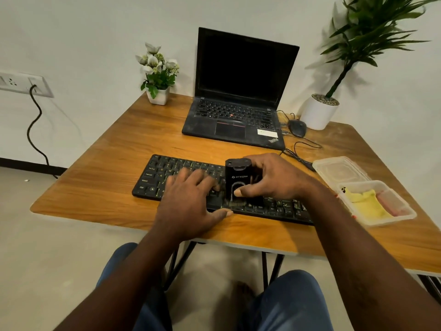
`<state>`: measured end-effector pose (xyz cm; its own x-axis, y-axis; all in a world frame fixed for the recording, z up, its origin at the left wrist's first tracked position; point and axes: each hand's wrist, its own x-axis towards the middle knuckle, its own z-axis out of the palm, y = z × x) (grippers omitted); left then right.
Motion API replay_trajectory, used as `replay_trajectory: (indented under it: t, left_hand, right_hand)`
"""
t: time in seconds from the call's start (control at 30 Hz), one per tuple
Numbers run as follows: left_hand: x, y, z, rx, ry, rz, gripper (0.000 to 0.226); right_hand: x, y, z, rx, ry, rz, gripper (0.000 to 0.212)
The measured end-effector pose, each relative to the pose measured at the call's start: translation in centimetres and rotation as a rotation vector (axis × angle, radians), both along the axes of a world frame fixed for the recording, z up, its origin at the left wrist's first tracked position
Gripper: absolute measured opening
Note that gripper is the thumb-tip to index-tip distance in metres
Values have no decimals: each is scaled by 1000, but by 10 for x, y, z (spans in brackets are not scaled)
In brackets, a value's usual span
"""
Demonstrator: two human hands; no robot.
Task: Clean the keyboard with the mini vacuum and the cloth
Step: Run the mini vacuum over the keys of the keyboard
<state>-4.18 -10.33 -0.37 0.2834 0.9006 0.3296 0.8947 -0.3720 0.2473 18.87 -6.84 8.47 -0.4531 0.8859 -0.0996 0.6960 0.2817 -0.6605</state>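
Note:
A black keyboard (pixel 157 174) lies across the front of the wooden table (pixel 100 187). My right hand (pixel 274 177) grips a small black mini vacuum (pixel 239 180), which stands upright on the keys near the keyboard's middle, its brush end down. My left hand (pixel 191 199) rests flat on the keys just left of the vacuum, fingers spread, thumb at the keyboard's front edge. A yellow cloth (pixel 367 204) lies in a clear plastic container (pixel 403 206) at the right of the keyboard.
An open black laptop (pixel 238 91) stands behind the keyboard, with a wired mouse (pixel 297 127) and cables to its right. A small flower pot (pixel 158 94) sits at the back left, a tall potted plant (pixel 318 111) at the back right. The container's lid (pixel 338 169) lies beside it.

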Motion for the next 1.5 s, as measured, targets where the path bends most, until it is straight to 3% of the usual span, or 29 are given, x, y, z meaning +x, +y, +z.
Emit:
replay_trajectory:
  t: [0.13, 0.3, 0.53, 0.73, 0.97, 1.27, 1.5]
  left_hand:
    - [-1, -2, 0, 4, -39, -14, 68]
    - [0, -2, -1, 13, -33, -10, 65]
    - [39, -8, 1, 74, 61, -62, 68]
    - [41, -4, -3, 49, 12, -41, 66]
    - [41, -3, -3, 31, -16, -41, 60]
    - [40, -2, -7, 55, -24, -46, 62]
    - [41, -1, -7, 50, -29, -40, 60]
  right_hand:
    - [18, -6, -4, 216, 44, -268, 54]
    - [52, -25, 2, -11, 38, -92, 41]
    - [58, -19, -10, 284, 98, -359, 49]
    - [35, -31, -37, 457, -27, -135, 31]
    - [95, -42, -37, 475, -63, -319, 32]
    - [21, -43, -52, 543, 17, -155, 38]
    - [80, -51, -33, 512, -77, -371, 32]
